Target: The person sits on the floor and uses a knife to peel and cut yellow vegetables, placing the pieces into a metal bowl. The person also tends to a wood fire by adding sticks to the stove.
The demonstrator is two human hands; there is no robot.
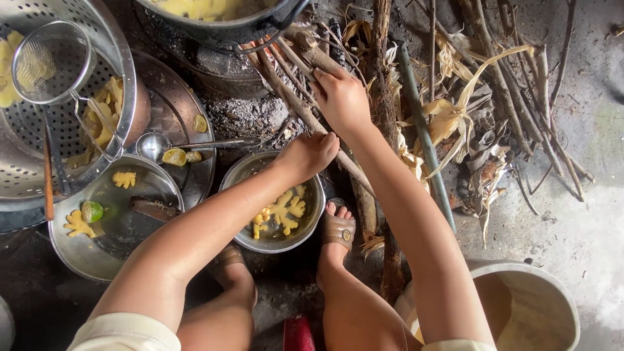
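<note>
Long firewood stick (pixel 305 114) runs diagonally from the ash pile under the cooking pot (pixel 221 16) down toward the sandalled foot (pixel 338 227); both hands are on it; left hand (pixel 311 155) is curled around the lower part of the stick, fingers wrapped over it, closed grip; right hand (pixel 341 97) sits higher up, near the pot end, fingers bent down over the stick and neighbouring sticks, palm down, grip closed as far as visible though the fingertips are partly hidden; grey ash (pixel 244 117) lies just left of the stick ends; small steel bowl (pixel 273 205) with yellow cut dough shapes sits just below the left hand, beside the foot; ladle (pixel 156 144) lies on a round steel tray (pixel 188 117) left of the ash, a few fried yellow pieces beside it; another steel bowl (pixel 104 221) further left holds a lime half, a knife and two yellow shapes; big perforated colander (pixel 97 58) at top left holds fried pieces and a mesh skimmer (pixel 49 62); dry husks and twigs (pixel 468 117) are heaped right of the right hand; pale bucket (pixel 526 305) at bottom right, well apart from the hands.
</note>
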